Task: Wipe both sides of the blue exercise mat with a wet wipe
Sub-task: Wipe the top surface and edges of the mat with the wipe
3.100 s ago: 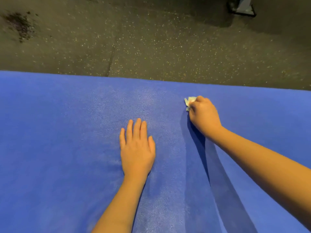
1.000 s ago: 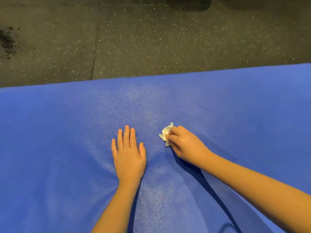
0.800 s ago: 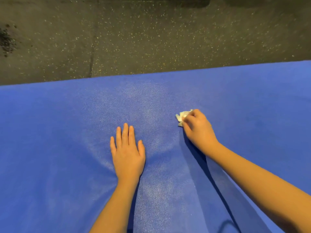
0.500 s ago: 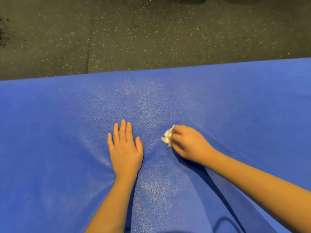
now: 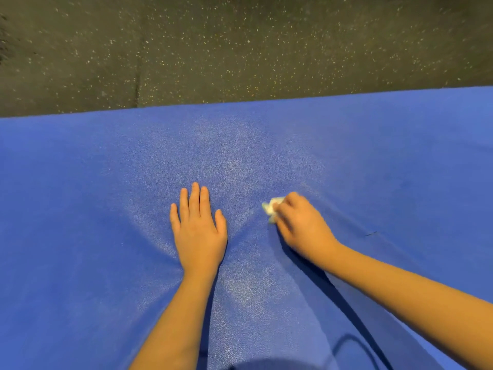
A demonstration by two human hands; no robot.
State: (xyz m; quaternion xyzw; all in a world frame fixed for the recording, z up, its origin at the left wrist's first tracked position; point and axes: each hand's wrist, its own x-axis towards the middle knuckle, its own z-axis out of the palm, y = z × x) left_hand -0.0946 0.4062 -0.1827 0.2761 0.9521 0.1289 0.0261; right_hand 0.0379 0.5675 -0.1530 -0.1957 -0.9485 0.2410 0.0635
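The blue exercise mat (image 5: 80, 196) fills the lower two thirds of the head view, lying flat with its far edge running across the frame. My left hand (image 5: 198, 228) presses flat on the mat near the middle, fingers straight and together. Just to its right, my right hand (image 5: 301, 225) grips a small crumpled white wet wipe (image 5: 271, 208) and holds it against the mat; the hand is motion-blurred. Most of the wipe is hidden under my fingers. The mat dents and creases around both hands.
Dark speckled rubber floor (image 5: 240, 49) lies beyond the mat's far edge, with a seam (image 5: 137, 84) between floor tiles at the upper left. A small dark mark (image 5: 370, 233) shows on the mat at the right.
My right hand has rubbed the wipe back and forth: out to the far right, then back toward my left hand. My left hand has stayed pressed flat on the mat.
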